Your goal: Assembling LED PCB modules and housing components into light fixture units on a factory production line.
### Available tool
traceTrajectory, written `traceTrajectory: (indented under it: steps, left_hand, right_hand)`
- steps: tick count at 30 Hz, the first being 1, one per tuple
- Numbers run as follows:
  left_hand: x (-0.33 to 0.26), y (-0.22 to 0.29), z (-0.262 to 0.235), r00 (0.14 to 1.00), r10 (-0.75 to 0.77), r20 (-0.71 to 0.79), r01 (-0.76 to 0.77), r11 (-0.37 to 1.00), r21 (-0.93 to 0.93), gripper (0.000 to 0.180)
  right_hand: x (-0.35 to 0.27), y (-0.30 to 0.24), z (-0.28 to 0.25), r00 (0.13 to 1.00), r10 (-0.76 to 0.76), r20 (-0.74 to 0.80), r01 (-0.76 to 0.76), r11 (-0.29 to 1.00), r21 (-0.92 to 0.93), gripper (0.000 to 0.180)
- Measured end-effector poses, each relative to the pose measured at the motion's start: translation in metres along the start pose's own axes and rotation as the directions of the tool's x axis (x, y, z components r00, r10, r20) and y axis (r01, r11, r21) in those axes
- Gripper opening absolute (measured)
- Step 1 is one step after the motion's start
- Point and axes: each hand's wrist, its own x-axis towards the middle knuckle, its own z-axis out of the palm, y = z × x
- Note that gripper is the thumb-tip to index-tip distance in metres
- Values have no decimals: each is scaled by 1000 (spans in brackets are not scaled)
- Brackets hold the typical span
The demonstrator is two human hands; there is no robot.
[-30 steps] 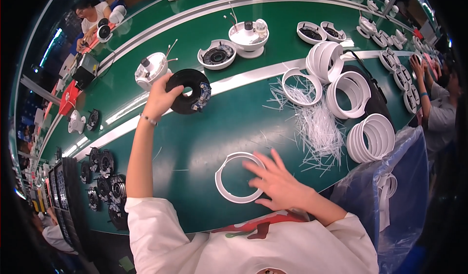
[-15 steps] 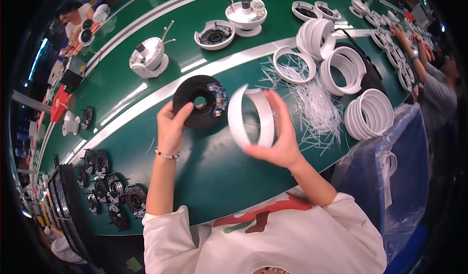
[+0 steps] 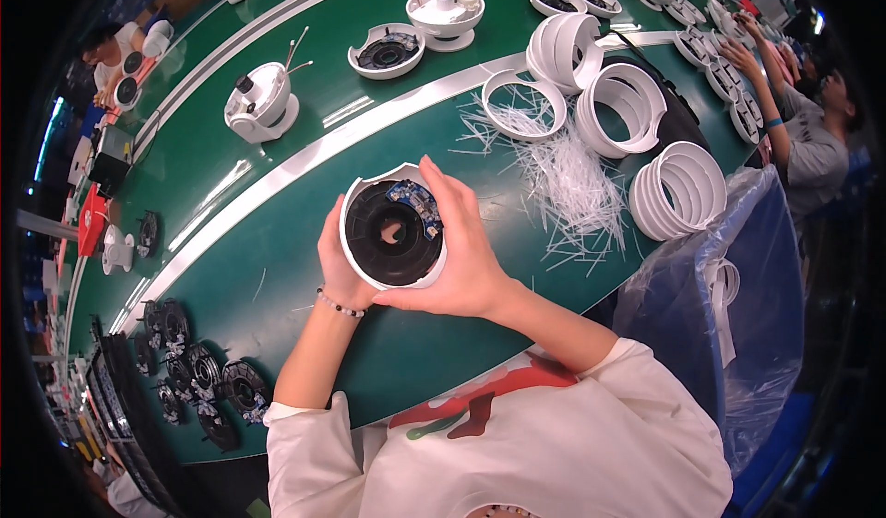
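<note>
Left hand (image 3: 341, 258) and right hand (image 3: 464, 258) both grasping white ring (image 3: 345, 234), one per side, over green table (image 3: 305, 195), centre. Black disc (image 3: 372, 234) sits inside ring; can't tell if fully seated. Blue circuit board (image 3: 417, 202) at disc's far right. White strips (image 3: 581, 195) piled right, black assemblies (image 3: 205, 367) near left.

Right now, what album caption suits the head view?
Left hand and right hand cradle a white ring around a black disc bearing a blue circuit board over a green table.
</note>
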Motion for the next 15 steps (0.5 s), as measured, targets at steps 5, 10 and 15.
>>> traceTrajectory:
  steps: [5, 10, 15]
  left_hand:
    - [-1, -8, -12, 993, 80, 91, -77, 996, -32, 49]
    - [-7, 2, -1, 984, 21, 179, -22, 1000, 4, 81]
    - [-8, 10, -12, 973, -18, 231, 16, 1000, 8, 80]
  right_hand:
    - [4, -5, -2, 991, -124, 42, 130, 969, -209, 111]
    - [15, -5, -10, 982, -164, 97, 177, 973, -149, 109]
    - [25, -9, -16, 937, -237, 256, 287, 941, -180, 107]
